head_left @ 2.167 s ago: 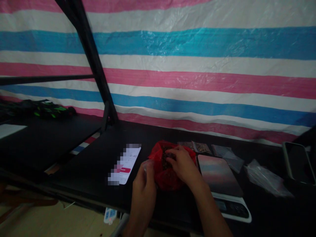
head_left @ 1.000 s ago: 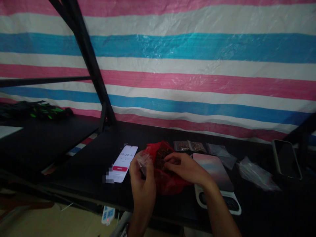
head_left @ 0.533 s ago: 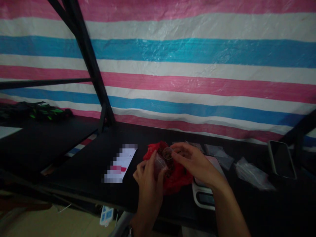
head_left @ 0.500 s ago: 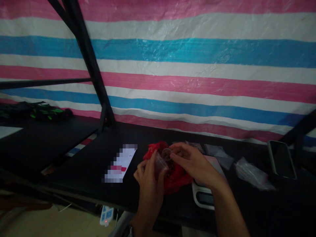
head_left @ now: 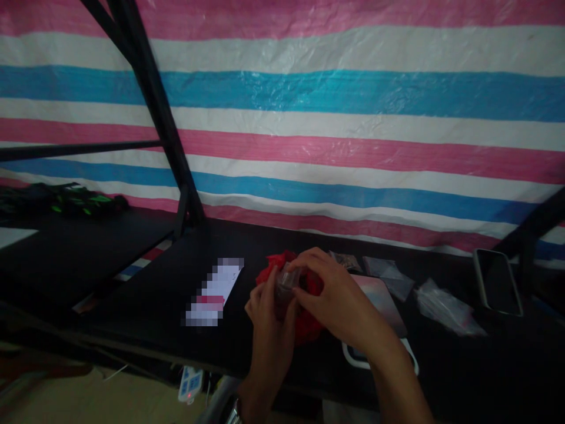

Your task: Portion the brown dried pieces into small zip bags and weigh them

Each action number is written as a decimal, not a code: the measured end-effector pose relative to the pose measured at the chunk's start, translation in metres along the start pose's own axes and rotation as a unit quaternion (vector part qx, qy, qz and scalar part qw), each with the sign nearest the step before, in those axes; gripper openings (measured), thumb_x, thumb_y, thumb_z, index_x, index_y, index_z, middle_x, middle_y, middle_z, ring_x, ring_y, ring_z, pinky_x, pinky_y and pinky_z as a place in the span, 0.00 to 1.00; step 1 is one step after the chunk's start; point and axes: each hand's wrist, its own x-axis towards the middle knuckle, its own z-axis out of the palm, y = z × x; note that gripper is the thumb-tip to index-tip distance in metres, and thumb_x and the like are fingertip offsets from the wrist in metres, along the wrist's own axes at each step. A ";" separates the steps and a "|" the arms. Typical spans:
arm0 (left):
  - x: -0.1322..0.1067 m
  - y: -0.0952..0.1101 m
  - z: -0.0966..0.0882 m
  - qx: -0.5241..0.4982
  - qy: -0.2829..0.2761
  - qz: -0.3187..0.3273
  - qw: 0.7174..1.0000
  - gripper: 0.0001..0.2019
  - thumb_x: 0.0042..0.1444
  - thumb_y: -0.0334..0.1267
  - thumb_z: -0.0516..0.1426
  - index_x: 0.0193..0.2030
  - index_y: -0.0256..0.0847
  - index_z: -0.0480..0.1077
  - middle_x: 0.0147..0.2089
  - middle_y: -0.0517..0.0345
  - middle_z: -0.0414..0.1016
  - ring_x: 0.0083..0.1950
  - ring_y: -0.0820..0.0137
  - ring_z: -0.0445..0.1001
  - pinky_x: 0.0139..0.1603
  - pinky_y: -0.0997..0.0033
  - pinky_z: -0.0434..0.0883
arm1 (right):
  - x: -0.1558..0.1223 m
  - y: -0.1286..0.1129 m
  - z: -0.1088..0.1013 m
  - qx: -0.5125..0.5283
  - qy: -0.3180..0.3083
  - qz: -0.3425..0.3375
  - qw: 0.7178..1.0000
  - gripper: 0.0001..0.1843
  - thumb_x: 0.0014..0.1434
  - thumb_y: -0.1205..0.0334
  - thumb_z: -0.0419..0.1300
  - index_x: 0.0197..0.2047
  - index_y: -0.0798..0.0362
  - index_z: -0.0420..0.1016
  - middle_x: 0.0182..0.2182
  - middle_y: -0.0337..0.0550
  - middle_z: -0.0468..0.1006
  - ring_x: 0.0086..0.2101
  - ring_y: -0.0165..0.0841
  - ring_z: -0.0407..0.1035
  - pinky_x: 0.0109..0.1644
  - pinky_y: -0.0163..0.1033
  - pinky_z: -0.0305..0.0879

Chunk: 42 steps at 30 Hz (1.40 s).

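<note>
At a black table (head_left: 212, 241), a person's left hand (head_left: 270, 321) holds a clear plastic bag (head_left: 281, 294) between thumb and fingers, the grip curved loosely round its sides. The right hand (head_left: 333, 291) pinches what looks like a small clear cup (head_left: 291, 277) at the bag's mouth, thumb and forefinger slightly parted around it; clear plastic overlaps clear plastic, and their edges are hard to separate. Both sit over a crumpled red bag (head_left: 308, 331), largely hidden by the hands, its dark contents barely visible. The right hand and forearm cover part of a kitchen scale (head_left: 379, 297), including most of its display. Behind the hand, a filled packet (head_left: 347, 260) is partly hidden; flat clear bags (head_left: 388, 272) and a pile of clear bags (head_left: 448, 307) lie farther right, near a dark-screened phone (head_left: 498, 282). Pixelation obscures much of a lit phone (head_left: 225, 285) at left. A white sheet (head_left: 15, 237) is cut off by the frame's left edge, and a wristwatch (head_left: 235, 413) by the bottom.
</note>
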 end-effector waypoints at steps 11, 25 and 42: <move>0.007 0.003 -0.007 -0.027 0.052 -0.015 0.998 0.26 0.60 0.46 0.62 0.65 0.46 0.72 0.60 0.46 0.79 0.60 0.52 0.75 0.63 0.46 0.71 | 0.005 0.011 0.005 0.036 0.059 -0.024 0.997 0.17 0.60 0.75 0.67 0.49 0.46 0.80 0.48 0.37 0.79 0.45 0.31 0.75 0.53 0.38 0.71; 0.007 0.012 -0.018 -0.137 0.059 -0.172 0.974 0.28 0.63 0.54 0.59 0.65 0.40 0.68 0.54 0.45 0.81 0.53 0.55 0.81 0.57 0.52 0.77 | 0.023 0.052 0.051 -0.261 -0.020 0.155 0.953 0.12 0.64 0.69 0.66 0.50 0.50 0.82 0.51 0.49 0.83 0.54 0.44 0.75 0.60 0.46 0.66; 0.021 -0.006 -0.026 -0.219 0.104 -0.219 0.945 0.27 0.63 0.56 0.61 0.62 0.44 0.71 0.55 0.50 0.79 0.59 0.56 0.79 0.65 0.50 0.73 | 0.021 0.060 0.047 -0.004 -0.080 0.215 0.973 0.09 0.61 0.63 0.66 0.44 0.51 0.84 0.38 0.43 0.87 0.38 0.37 0.80 0.42 0.39 0.69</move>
